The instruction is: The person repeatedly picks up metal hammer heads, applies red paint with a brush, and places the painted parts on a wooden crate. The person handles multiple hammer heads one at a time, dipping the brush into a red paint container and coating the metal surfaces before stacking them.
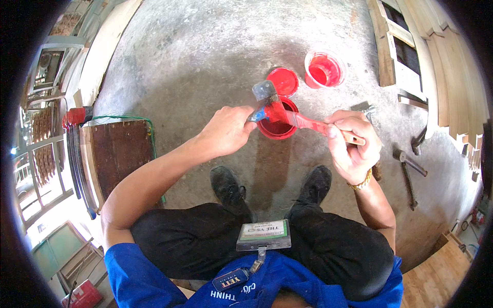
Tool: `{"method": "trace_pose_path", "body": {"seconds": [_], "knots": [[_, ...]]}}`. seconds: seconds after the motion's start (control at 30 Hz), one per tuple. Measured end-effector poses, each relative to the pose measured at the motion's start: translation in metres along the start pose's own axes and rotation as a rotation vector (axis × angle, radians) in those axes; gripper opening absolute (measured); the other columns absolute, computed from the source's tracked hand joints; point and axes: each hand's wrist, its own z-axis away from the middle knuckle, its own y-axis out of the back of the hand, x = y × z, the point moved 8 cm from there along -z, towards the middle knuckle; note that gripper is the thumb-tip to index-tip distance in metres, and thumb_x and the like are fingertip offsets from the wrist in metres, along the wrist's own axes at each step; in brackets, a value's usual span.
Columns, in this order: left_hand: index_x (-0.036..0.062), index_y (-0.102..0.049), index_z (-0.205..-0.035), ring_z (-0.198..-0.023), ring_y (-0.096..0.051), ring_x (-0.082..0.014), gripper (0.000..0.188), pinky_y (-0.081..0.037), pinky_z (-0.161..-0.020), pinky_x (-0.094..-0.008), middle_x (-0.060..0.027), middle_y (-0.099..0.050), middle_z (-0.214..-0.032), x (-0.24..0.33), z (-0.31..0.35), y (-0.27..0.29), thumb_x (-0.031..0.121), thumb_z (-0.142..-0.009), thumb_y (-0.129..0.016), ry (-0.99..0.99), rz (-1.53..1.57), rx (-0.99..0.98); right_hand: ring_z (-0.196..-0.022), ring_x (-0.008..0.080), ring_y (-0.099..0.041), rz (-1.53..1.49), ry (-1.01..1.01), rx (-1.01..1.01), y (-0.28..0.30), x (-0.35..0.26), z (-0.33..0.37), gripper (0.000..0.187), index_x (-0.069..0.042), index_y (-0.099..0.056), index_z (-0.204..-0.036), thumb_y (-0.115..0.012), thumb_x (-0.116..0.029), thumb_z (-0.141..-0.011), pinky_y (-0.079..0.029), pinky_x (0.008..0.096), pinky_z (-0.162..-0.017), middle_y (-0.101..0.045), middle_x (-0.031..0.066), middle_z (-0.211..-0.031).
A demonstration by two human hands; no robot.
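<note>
My left hand [228, 129], fingers closed, pinches what looks like a hammer head [264, 91], grey at its far end, with blue and wet red on its near part. Whether it has a handle, I cannot tell. In my right hand [355, 138] is a paintbrush [310, 124], its wooden handle smeared red and its bristle end against the red part of the hammer head. Both are above an open red paint can [277, 135]. Beyond the can lie a round red lid [283, 82] and a clear plastic cup [324, 69] coated inside with red paint.
Several hammers and metal tools [409, 161] lie on the concrete floor [195, 56] at the right. A brown wooden box [125, 159] stands at the left, beside a red-topped, dark long-handled tool [78, 116]. Wooden boards [452, 82] are stacked along the right. My shoes [226, 186] flank the can's near side.
</note>
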Motion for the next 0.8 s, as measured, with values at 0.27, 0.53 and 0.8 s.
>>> {"method": "trace_pose_path", "body": {"seconds": [0.27, 0.53, 0.8], "knots": [[-0.0012, -0.056, -0.087, -0.065, -0.059, -0.0273, 0.021, -0.045, -0.054, -0.0391, -0.0166, -0.057, -0.069, -0.02, -0.006, -0.016, 0.019, -0.089, -0.051, 0.14, 0.193, -0.102, -0.068, 0.0167, -0.062, 0.13, 0.042, -0.143, -0.02, -0.001, 0.011, 0.018, -0.002, -0.052, -0.089, -0.065, 0.002, -0.078, -0.049, 0.0255, -0.06, -0.063, 0.0149, -0.084], [0.0002, -0.052, -0.097, -0.053, -0.05, -0.0121, 0.025, -0.041, -0.043, -0.0281, -0.003, -0.052, -0.071, -0.031, -0.02, -0.015, 0.024, -0.095, -0.046, 0.34, 0.97, -0.156, -0.079, 0.0224, -0.065, -0.408, -0.196, 0.24, 0.017, 0.04, 0.0, 0.018, 0.001, -0.046, -0.102, -0.054, 0.006, -0.086, -0.055, 0.0288, -0.062, -0.061, 0.0229, -0.1], [-0.0011, -0.049, -0.105, -0.051, -0.049, -0.0119, 0.03, -0.04, -0.043, -0.0267, -0.0037, -0.051, -0.071, 0.012, -0.013, 0.005, 0.027, -0.097, -0.043, 0.396, 1.245, -0.011, -0.081, 0.0243, -0.066, -0.042, 0.109, 0.023, -0.002, 0.003, -0.015, 0.017, 0.001, -0.06, -0.092, -0.065, 0.006, -0.076, -0.055, 0.031, -0.07, -0.064, 0.0181, -0.095]]}}
